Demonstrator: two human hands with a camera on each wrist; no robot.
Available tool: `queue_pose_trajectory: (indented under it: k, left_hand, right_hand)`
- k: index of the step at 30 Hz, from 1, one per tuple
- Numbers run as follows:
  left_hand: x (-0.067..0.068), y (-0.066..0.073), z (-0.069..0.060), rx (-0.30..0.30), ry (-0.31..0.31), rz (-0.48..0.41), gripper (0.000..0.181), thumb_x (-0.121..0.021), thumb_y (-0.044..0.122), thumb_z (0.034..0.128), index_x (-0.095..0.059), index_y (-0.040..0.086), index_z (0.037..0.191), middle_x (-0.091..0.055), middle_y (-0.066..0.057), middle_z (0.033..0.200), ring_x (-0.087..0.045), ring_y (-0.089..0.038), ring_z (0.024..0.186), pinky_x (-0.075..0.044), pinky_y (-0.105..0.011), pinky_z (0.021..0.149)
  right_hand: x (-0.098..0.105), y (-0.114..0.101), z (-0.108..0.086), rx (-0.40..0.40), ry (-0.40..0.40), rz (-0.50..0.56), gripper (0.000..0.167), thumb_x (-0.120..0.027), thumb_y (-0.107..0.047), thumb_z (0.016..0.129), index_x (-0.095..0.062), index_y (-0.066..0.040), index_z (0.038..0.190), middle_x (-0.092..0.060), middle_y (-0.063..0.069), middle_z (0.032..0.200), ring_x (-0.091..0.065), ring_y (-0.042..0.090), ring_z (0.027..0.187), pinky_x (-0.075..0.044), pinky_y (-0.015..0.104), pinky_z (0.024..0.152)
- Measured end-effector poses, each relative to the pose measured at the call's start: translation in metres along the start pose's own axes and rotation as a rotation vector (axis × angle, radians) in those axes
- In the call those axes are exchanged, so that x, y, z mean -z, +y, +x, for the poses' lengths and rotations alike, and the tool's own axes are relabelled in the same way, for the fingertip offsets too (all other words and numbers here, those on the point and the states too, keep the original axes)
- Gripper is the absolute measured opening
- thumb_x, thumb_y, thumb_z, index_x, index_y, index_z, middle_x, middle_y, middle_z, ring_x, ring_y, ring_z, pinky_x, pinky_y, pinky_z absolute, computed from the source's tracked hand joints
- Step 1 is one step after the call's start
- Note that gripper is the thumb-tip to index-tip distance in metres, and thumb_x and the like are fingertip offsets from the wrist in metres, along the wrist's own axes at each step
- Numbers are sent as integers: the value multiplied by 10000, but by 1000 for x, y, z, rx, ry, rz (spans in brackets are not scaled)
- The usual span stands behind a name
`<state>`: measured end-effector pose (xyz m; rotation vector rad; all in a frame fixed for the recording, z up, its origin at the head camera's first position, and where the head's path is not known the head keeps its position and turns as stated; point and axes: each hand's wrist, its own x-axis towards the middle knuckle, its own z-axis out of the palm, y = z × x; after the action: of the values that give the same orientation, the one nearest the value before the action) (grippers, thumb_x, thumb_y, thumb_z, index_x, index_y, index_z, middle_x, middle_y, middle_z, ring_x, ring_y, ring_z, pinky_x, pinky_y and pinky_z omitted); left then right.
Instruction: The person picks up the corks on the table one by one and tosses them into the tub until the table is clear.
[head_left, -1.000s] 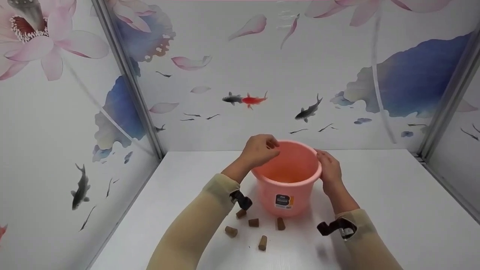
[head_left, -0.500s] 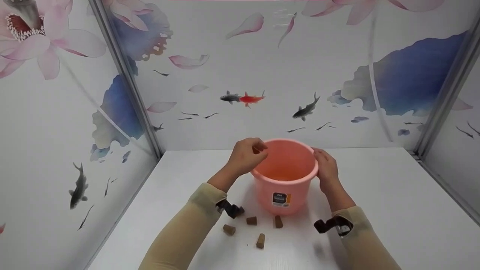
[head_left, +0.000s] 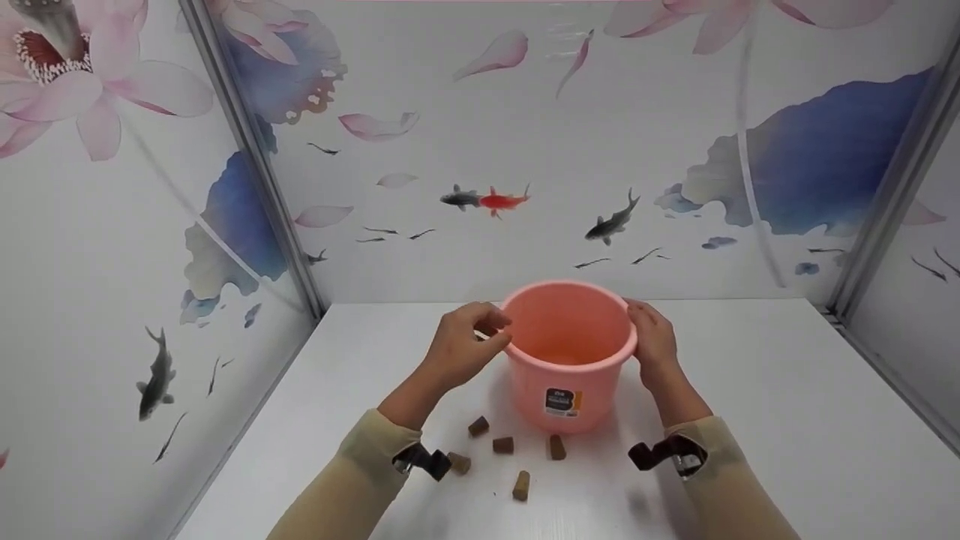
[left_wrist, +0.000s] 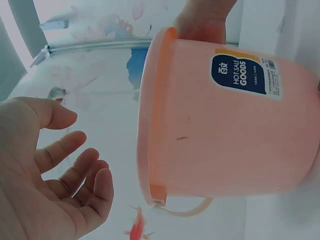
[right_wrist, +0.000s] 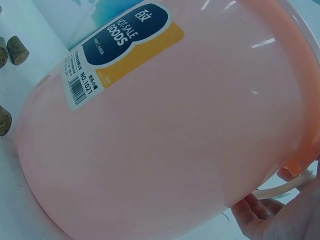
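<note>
A pink bucket (head_left: 568, 390) with a dark label stands upright on the white table. My right hand (head_left: 655, 339) grips its right rim; in the right wrist view the fingers of that hand (right_wrist: 285, 215) lie against the bucket wall (right_wrist: 165, 135) near the pale handle (right_wrist: 282, 190). My left hand (head_left: 466, 346) is just left of the rim, its fingers loosely bent. The left wrist view shows this hand (left_wrist: 60, 165) apart from the bucket (left_wrist: 225, 130), with nothing in it.
Several brown corks lie on the table (head_left: 720, 360) in front of the bucket, one (head_left: 521, 486) nearest the front and another (head_left: 556, 448) close to the bucket base. A patterned wall (head_left: 420, 270) rises behind, with side panels left and right.
My left hand has moved left and down, from above the bucket's opening to outside its left rim. My right hand keeps its grip on the rim.
</note>
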<state>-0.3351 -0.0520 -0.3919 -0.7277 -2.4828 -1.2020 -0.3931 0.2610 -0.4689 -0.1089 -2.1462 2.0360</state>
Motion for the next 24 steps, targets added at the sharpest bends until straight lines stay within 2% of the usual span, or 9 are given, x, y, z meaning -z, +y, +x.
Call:
queue_pose_trajectory:
  k: [6, 9, 18, 24]
  left_hand:
    - [4, -6, -26, 0, -13, -7, 177, -698, 187, 986, -767, 108, 1129, -752, -70, 1088, -699, -168, 977, -617, -306, 834]
    - [6, -12, -36, 14, -10, 5, 175, -699, 181, 977, -766, 120, 1127, -751, -61, 1089, -693, -162, 975, -612, -297, 833]
    - [11, -30, -56, 53, -11, 54, 142, -710, 192, 972, -765, 149, 1096, -737, -8, 1050, -681, -174, 972, -610, -292, 827]
    - [10, -46, -67, 91, -27, 75, 139, -723, 202, 972, -762, 155, 1098, -734, -19, 1051, -681, -197, 978, -613, -321, 843]
  right_hand:
    - [-1, -2, -2, -10, -2, 42, 486, -450, -386, 1129, -610, -90, 1480, -690, 60, 1347, -683, 61, 1052, -590, 228, 879]
    - [-1, -2, -3, -12, 7, 29, 484, -448, -388, 1129, -620, -89, 1468, -696, 46, 1319, -679, 72, 1050, -590, 233, 874]
    - [-1, -1, -2, -10, 5, -2, 510, -401, -403, 1138, -584, -93, 1499, -623, 141, 1457, -662, 63, 1089, -581, 213, 900]
    - [-2, 0, -2, 7, 1, -3, 508, -402, -407, 1138, -595, -97, 1491, -629, 146, 1456, -665, 83, 1107, -584, 213, 907]
